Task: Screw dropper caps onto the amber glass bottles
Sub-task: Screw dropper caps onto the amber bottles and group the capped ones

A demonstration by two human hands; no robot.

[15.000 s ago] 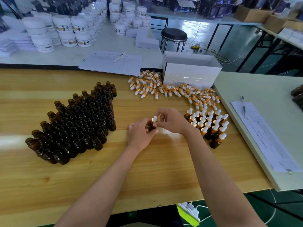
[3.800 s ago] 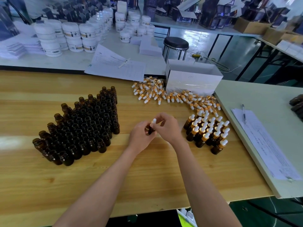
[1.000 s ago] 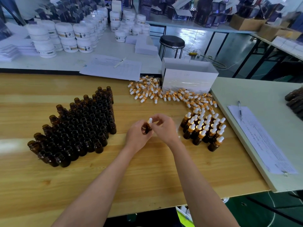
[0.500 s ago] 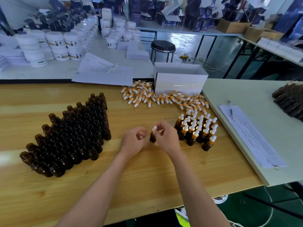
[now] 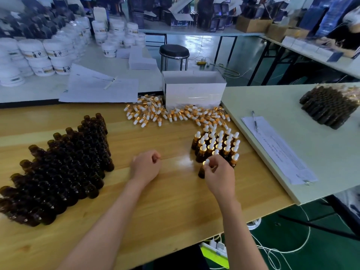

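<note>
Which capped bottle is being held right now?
The bottle at the cluster's near edge, gripped by the right hand; the other capped bottles stand behind it, unheld.

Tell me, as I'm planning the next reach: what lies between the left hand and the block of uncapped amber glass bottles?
Head view: only bare light wooden tabletop separates left hand from uncapped amber glass bottles.

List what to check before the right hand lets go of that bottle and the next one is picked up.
1. Dropper cap seated on held bottle: ok; tightness cannot tell.
2. Right hand grip on the cap: ok.
3. Bottle's base down on wooden table: cannot tell.
4. Left hand free: ok, curled, holding nothing.
5. Uncapped bottles upright: ok.
6. Loose caps in supply: ok.
</note>
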